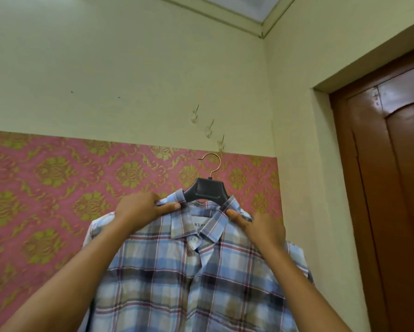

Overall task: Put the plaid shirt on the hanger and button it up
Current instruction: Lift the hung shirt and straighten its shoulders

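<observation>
The blue, white and maroon plaid shirt (177,279) hangs on a dark plastic hanger (207,190) with a brass hook, held up in front of the wall. Its top collar button (194,240) is fastened and the front placket lies closed. My left hand (142,207) grips the shirt's left shoulder beside the collar, thumb on the front. On the other shoulder my right hand (258,226) holds the fabric at the collar's edge. The hanger's arms are hidden inside the shirt.
Three small wall hooks (209,130) run diagonally just above the hanger's hook, on the pale green wall. Below them is pink and gold wallpaper (45,178). A brown wooden door (393,188) stands at the right, past the wall's corner.
</observation>
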